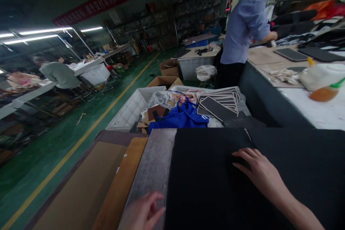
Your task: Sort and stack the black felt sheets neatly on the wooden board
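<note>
- Head view: the black sheet [205, 176] lies flat on the grey surface [153, 158], covering its right part.
- The right hand [260, 169] rests on the black sheet, fingers bent; whether they pinch it, I cannot tell.
- The left hand [145, 211], blurred, is over the grey surface just beside the sheet's left edge, fingers loosely curled and apart, nothing visible between them.
- Beyond the surface, blue fabric [182, 116] lies beside stacked dark panels [219, 107].

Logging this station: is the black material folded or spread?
Spread: the black material lies broad and flat across the grey surface, under the right hand.
</note>
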{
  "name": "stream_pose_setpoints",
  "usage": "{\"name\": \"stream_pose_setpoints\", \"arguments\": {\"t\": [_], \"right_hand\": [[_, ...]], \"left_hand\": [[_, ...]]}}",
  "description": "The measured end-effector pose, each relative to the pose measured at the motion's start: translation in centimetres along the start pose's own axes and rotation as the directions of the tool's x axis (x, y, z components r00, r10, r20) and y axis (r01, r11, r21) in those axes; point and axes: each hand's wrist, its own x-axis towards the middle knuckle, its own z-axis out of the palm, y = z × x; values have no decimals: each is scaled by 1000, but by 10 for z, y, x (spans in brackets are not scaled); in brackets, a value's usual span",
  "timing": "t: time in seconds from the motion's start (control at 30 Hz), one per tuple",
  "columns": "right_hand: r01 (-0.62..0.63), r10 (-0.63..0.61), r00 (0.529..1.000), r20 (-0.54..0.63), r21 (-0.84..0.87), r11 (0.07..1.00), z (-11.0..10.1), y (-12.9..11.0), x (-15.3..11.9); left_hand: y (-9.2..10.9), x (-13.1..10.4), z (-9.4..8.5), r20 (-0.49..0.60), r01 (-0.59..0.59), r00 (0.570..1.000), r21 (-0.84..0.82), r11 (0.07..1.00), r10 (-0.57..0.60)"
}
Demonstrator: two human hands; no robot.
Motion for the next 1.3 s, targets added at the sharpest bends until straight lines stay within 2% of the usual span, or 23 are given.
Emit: {"name": "stream_pose_setpoints", "arguments": {"t": [0.07, 0.13, 0.2, 0.3, 0.53, 0.7, 0.83, 1.1, 1.3], "right_hand": [[19, -18, 999, 41, -3, 1000, -2, 4, 4], [41, -40, 996, 76, -11, 999, -3, 5, 7], [58, -56, 995, 87, -18, 998, -2, 6, 9], [73, -71, 995, 66, -25, 997, 0, 8, 13], [39, -33, 985, 171, -29, 999, -8, 2, 22], [19, -5, 980, 199, -68, 997, -19, -12, 25], [11, 4, 976, 217, -70, 997, -22, -14, 27], [5, 4, 981, 196, -45, 999, -23, -13, 26], [34, -23, 985, 172, -59, 998, -23, -12, 23]], "left_hand": [[14, 35, -13, -159, -183, 969, 45, 982, 188], [29, 66, -22, -228, -302, 922, 83, 950, 313], [41, 90, -26, -238, -357, 894, 136, 924, 380], [47, 110, -29, -218, -376, 887, 170, 911, 407], [49, 121, -34, -152, -391, 892, 210, 896, 425], [50, 128, -38, -106, -407, 894, 216, 888, 436], [51, 130, -40, -73, -417, 895, 218, 883, 441], [53, 125, -38, -84, -378, 909, 247, 892, 408], [53, 126, -39, -102, -386, 899, 276, 880, 426]]}}
